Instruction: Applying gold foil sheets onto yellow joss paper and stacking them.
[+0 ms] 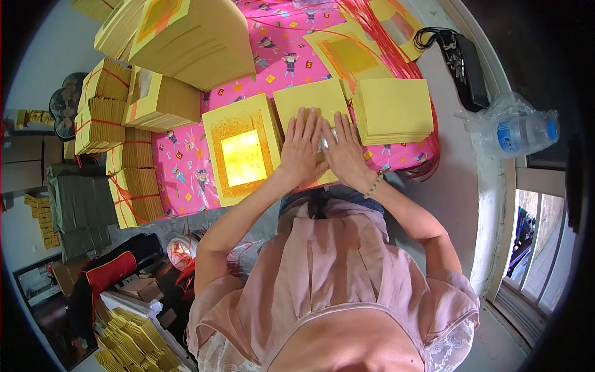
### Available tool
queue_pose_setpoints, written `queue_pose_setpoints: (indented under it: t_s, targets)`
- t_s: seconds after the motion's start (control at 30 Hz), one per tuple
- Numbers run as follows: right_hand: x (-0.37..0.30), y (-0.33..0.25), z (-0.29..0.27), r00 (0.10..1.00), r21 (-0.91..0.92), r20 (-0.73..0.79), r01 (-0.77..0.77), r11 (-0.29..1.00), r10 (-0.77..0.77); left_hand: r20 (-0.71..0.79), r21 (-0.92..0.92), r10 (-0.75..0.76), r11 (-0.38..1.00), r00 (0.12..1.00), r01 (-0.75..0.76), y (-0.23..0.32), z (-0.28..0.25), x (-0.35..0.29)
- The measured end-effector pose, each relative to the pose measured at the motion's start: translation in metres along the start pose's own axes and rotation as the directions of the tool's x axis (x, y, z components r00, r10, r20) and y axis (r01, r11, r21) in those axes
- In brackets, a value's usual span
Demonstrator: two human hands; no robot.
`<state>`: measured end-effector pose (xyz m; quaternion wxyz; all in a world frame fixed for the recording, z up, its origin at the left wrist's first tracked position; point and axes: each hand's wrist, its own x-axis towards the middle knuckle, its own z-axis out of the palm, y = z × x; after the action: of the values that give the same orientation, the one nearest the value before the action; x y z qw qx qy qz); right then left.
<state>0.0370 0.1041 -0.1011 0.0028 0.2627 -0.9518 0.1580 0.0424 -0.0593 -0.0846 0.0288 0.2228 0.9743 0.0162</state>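
Note:
Both of my hands lie flat, side by side, on a stack of yellow paper (308, 94) at the table's near edge. The fingers of my left hand (302, 149) are stretched out and point away from me. My right hand (344, 155), with a beaded bracelet at the wrist, rests just beside it, fingers also extended. A bit of silvery surface shows between them; the rest of that sheet is hidden. Left of my hands sits a stack topped by a sheet with a shiny gold square (243, 158) in an orange border. A plain yellow paper stack (394, 108) stands to the right.
A pink patterned cloth (180, 180) covers the table. Tall yellow stacks (204, 49) and red-tied bundles (99, 124) crowd its left side. Red strings (384, 43) hang along the right edge. A plastic bottle (520, 135) and a black pouch with keys (465, 68) lie on the right ledge.

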Motion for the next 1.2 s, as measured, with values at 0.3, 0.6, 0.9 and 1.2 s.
queue_pose_setpoints:
  t_s: [0.3, 0.6, 0.9, 1.2]
  targets:
    - [-0.003, -0.003, 0.003, 0.999, -0.002, -0.038, 0.012, 1.000, -0.012, 0.037, 0.121, -0.115, 0.987, 0.993, 0.110, 0.010, -0.004, -0.023]
    - [-0.003, -0.001, 0.009, 0.996, -0.060, -0.085, 0.036, 0.998, -0.041, 0.135, 0.194, -0.126, 0.976, 0.983, 0.098, 0.013, -0.020, -0.024]
    - [-0.001, 0.000, 0.008, 0.995, -0.125, -0.077, 0.060, 0.990, -0.070, 0.180, 0.248, -0.114, 0.966, 0.977, 0.067, 0.020, -0.014, -0.026]
    - [0.031, -0.001, -0.014, 0.984, -0.465, -0.014, 0.149, 0.873, -0.176, 0.071, -0.010, -0.115, 0.993, 0.991, 0.116, -0.005, -0.027, -0.009]
